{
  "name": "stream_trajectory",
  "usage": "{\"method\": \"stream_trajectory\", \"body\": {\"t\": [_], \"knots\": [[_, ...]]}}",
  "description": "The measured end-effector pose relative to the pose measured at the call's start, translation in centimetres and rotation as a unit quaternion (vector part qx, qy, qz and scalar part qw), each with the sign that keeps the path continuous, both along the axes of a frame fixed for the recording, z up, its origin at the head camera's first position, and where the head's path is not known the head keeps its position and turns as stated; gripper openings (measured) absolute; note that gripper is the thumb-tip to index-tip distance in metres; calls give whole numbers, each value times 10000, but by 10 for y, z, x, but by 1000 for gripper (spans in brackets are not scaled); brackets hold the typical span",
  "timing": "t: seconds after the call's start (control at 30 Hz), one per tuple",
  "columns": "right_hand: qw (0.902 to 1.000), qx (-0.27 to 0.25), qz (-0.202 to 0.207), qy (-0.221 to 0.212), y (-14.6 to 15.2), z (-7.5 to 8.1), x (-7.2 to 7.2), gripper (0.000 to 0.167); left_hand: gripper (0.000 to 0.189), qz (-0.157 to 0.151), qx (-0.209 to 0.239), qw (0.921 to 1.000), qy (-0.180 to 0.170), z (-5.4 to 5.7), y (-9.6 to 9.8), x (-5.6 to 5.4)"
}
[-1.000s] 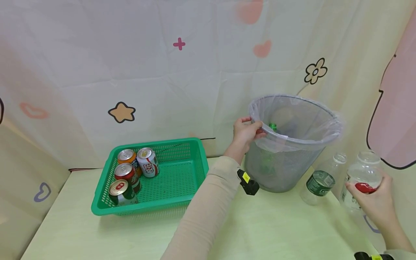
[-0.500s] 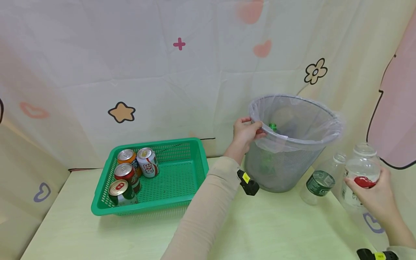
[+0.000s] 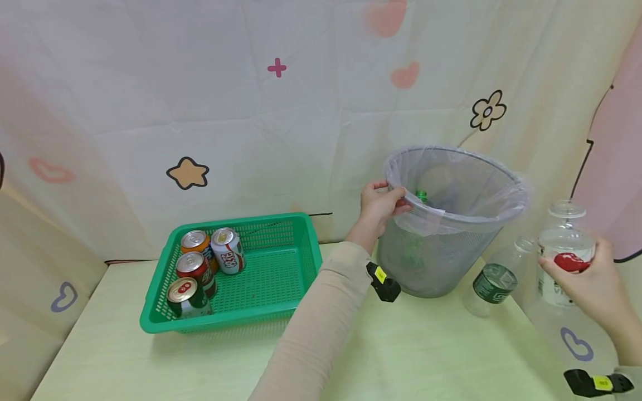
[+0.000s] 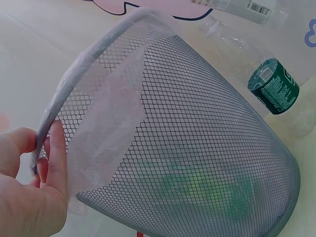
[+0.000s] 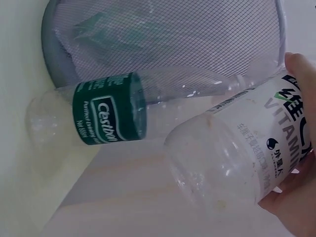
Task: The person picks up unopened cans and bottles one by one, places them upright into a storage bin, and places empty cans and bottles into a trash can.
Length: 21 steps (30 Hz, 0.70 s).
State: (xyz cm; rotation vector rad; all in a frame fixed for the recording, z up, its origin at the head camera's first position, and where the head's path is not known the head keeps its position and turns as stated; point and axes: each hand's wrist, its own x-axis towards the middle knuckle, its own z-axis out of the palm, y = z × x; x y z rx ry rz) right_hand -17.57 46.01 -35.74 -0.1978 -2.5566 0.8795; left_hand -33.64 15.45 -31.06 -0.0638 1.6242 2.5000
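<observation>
My left hand [image 3: 381,203] pinches the left rim of a grey mesh wastebasket [image 3: 426,262], fingers and thumb over the edge of its clear liner bag [image 4: 108,123]. A green bottle [image 3: 421,195] shows inside the basket, its body dim behind the mesh. At the far right, my right hand [image 3: 592,284] grips a clear, uncapped plastic bottle [image 3: 567,245] with a white and red label, held upright beyond the table's right edge. Between that bottle and the wastebasket stands another clear bottle [image 3: 496,281] with a dark green label, also uncapped.
A green plastic basket [image 3: 271,317] sits on the left of the table [image 3: 401,351]. In its left part stand several drink cans, among them a white one [image 3: 228,250] and a dark red one [image 3: 197,272]. A printed curtain [image 3: 301,128] hangs close behind.
My right hand has raised the clear bottle with the red and white label and moved it slightly right, away from the green-labelled bottle. The left hand stays on the wastebasket's rim.
</observation>
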Motion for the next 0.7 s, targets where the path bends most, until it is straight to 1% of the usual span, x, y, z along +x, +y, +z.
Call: {"method": "stream_trajectory", "body": {"t": [0.07, 0.33, 0.5, 0.7], "knots": [[10000, 8, 35, -53, -2, 4, -1, 88, 34, 8, -4, 10000, -5, 0, 0, 0], [9996, 264, 8, 44, -5, 21, -8, 88, 34, 8, 59, 10000, -8, 0, 0, 0], [9993, 360, -10, -69, -7, 35, -12, 88, 34, 33, 49, 10000, -28, 1, 0, 0], [9993, 296, -17, -236, -9, 52, -20, 89, 34, -18, 30, 10000, -24, 1, -1, 1]]}}
